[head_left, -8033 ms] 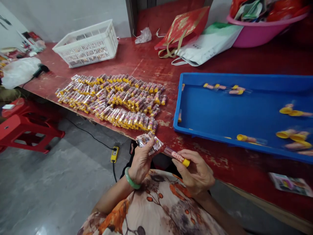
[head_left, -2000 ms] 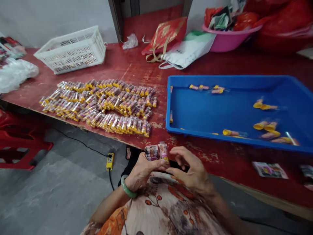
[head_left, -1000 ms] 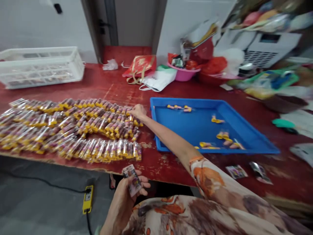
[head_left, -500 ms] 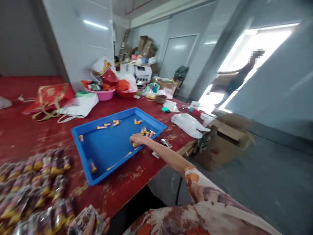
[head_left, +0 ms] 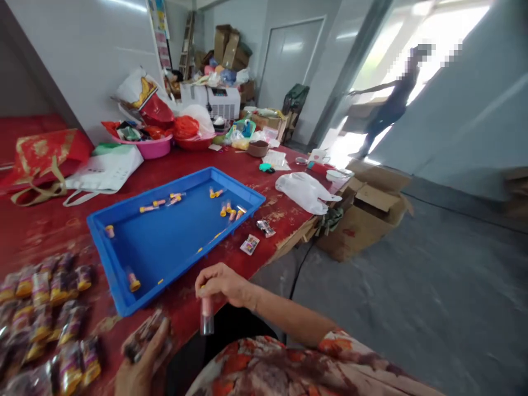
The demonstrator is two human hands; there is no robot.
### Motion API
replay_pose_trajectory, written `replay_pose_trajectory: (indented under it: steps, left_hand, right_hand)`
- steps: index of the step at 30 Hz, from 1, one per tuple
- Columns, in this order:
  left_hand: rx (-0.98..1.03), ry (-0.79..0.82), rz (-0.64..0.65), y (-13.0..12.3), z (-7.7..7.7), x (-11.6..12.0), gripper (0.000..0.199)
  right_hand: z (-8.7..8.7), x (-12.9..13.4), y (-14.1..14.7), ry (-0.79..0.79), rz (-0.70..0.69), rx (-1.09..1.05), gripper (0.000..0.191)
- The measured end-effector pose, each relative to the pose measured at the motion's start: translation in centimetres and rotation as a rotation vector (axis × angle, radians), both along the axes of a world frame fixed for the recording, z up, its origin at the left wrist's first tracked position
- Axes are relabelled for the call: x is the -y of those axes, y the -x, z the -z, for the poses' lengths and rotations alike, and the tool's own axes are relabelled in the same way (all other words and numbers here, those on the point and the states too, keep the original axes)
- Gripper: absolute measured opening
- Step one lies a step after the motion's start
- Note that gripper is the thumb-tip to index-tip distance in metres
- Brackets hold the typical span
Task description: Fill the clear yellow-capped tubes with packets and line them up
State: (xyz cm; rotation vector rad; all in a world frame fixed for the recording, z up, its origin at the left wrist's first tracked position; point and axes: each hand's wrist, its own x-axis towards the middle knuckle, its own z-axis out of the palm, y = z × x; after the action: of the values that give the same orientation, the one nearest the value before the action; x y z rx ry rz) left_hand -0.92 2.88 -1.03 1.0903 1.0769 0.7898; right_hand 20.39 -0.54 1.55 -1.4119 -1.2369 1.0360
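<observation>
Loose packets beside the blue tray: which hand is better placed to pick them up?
Right: the right hand is nearer the packets, holding only a tube; the left hand is farther, gripping another packet.

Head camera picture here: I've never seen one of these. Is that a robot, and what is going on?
There is no robot here. These are a person's own bare hands, seen from a camera worn on their head, which looks forward and down. The right hand grips a clear tube by its top end. The left hand holds a blurred printed packet. On the red table sits a blue plastic tray, with a few small tubes lying in it. Many more yellow-capped tubes lie together at the lower left, and loose printed packets lie beside the tray.
</observation>
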Motion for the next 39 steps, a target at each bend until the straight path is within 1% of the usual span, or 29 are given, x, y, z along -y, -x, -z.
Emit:
replay_pose_trajectory:
  steps: [1, 2, 3, 5, 9, 13, 15, 18, 20, 23, 26, 29, 32, 36, 39]
  left_hand:
    - [0.085, 0.110, -0.029, -0.8, -0.8, 0.6, 0.032]
    - [0.185, 0.153, -0.034, -1.4, -1.4, 1.1, 0.029]
    - [0.279, 0.164, -0.012, -2.0, -1.8, 1.5, 0.027]
    - [0.409, 0.207, 0.013, -2.8, -1.8, 1.8, 0.027]
    - [0.431, 0.240, -0.076, -2.5, -0.7, 1.7, 0.028]
    - [0.459, 0.275, -0.085, -1.4, -0.5, 1.8, 0.028]
    - [0.455, 0.291, -0.089, -1.0, -0.5, 1.8, 0.031]
    - [0.455, 0.292, -0.111, -0.7, -0.1, 1.4, 0.035]
    - [0.472, 0.283, -0.150, -0.5, 0.3, 1.1, 0.036]
    - [0.504, 0.279, -0.207, -0.4, 0.4, 0.8, 0.035]
    - [0.516, 0.289, -0.217, -0.3, 0.0, 0.7, 0.035]
    - [0.504, 0.308, -0.237, -0.3, -0.3, 0.8, 0.038]
    - [0.510, 0.325, -0.238, -0.3, -0.3, 0.9, 0.037]
    - [0.537, 0.345, -0.230, -0.2, -0.2, 1.2, 0.033]
    - [0.548, 0.358, -0.239, -0.2, -0.3, 1.4, 0.030]
  right_hand:
    - [0.7, 0.8, 1.4, 0.018, -0.020, -0.080, 0.031]
    - [1.3, 1.4, 2.5, 0.034, -0.030, -0.151, 0.030]
    - [1.7, 1.8, 3.5, 0.051, -0.036, -0.215, 0.029]
    - [2.2, 2.2, 4.7, 0.080, -0.050, -0.304, 0.028]
    - [2.4, 1.8, 5.6, 0.099, -0.033, -0.308, 0.018]
    - [2.4, 1.4, 6.0, 0.161, -0.003, -0.336, 0.014]
    - [2.5, 1.3, 6.1, 0.183, 0.003, -0.336, 0.015]
    - [2.6, 1.1, 5.7, 0.183, 0.031, -0.280, 0.019]
    - [2.3, 1.1, 5.1, 0.185, 0.048, -0.256, 0.023]
    - [1.9, 1.7, 3.8, 0.200, 0.090, -0.308, 0.029]
    - [1.7, 2.6, 2.8, 0.157, 0.136, -0.355, 0.029]
    - [1.9, 3.5, 2.8, 0.103, 0.150, -0.367, 0.026]
    - [2.2, 4.1, 3.6, 0.043, 0.190, -0.365, 0.024]
    - [2.7, 4.4, 4.8, -0.102, 0.275, -0.339, 0.018]
    - [3.2, 4.9, 5.6, -0.209, 0.318, -0.272, 0.016]
